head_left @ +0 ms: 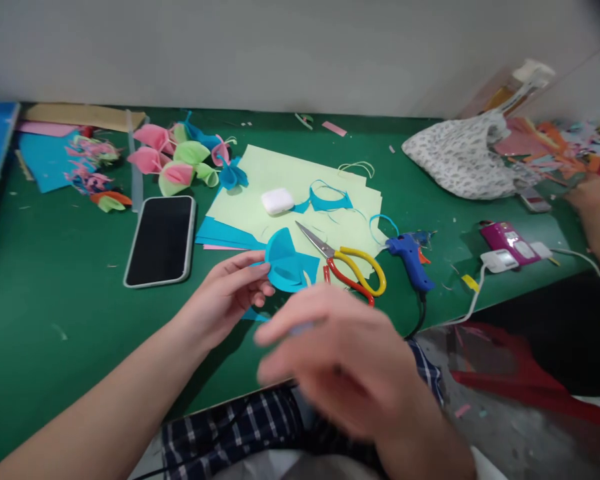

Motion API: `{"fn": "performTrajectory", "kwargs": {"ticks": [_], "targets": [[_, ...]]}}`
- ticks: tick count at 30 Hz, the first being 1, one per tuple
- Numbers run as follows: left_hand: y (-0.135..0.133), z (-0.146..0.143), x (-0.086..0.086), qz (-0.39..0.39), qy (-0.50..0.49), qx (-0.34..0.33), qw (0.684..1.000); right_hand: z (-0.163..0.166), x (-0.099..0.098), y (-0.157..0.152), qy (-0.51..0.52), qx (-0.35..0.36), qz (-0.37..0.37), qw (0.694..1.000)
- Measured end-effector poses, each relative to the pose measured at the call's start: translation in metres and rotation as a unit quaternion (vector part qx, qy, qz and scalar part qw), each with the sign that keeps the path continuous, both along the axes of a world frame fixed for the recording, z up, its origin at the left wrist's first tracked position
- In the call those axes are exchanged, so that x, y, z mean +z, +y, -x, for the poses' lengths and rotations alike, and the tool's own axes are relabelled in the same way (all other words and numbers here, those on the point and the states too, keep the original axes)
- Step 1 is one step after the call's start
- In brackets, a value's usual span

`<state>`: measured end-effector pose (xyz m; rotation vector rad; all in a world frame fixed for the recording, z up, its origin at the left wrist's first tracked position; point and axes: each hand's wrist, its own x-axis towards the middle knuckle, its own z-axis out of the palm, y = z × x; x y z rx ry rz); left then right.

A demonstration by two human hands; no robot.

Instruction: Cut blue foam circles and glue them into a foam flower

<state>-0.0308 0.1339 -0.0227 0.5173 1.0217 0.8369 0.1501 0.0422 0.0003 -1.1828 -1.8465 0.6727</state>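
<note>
My left hand (pixel 230 290) is closed, pinching a folded blue paper petal piece (pixel 285 263) between thumb and fingertips. In front of it and nearer the camera, my right hand (pixel 335 353) is smeared by motion; whether its fingers hold anything cannot be made out. Just beyond the petal piece lie scissors (pixel 337 257) with one yellow and one red handle, blades pointing up and left. They rest on pale green paper sheets (pixel 260 170), over blue sheets (pixel 225 233). A white rounded case (pixel 278 201) and a cut blue paper scrap (pixel 330 198) are on the sheets.
On the left are a phone (pixel 160 240) and pink, green and blue paper flowers (pixel 175 160). A blue glue gun (pixel 411 260) lies right of the scissors. Farther right are a patterned pouch (pixel 460 157), a purple device (pixel 510 241) with cables, paper scraps and another person's hand (pixel 587 197).
</note>
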Motion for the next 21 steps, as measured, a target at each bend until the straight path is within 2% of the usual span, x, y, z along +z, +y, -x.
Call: {"fn": "performTrajectory", "kwargs": {"ticks": [1,3,5,10,16,21], "targets": [[-0.001,0.0,0.0,-0.005,-0.009,-0.009,1.0,-0.002,0.006,0.017,-0.006,0.029,-0.013,0.999],[-0.002,0.0,0.0,-0.019,-0.02,-0.025,0.999,-0.006,0.013,0.039,-0.043,-0.006,-0.027,0.999],[-0.003,0.001,-0.001,-0.03,-0.023,-0.039,0.999,-0.011,0.012,0.048,-0.06,0.006,-0.007,0.998],[-0.002,0.002,-0.002,-0.047,-0.011,-0.06,0.997,-0.017,0.001,0.047,-0.079,0.022,0.025,0.996],[-0.003,0.001,0.002,-0.052,0.035,-0.092,0.994,-0.011,0.002,0.049,-0.113,0.066,0.071,0.989],[-0.006,0.0,0.002,-0.075,0.083,-0.116,0.987,-0.01,-0.003,0.049,-0.179,0.078,0.058,0.979]]}}
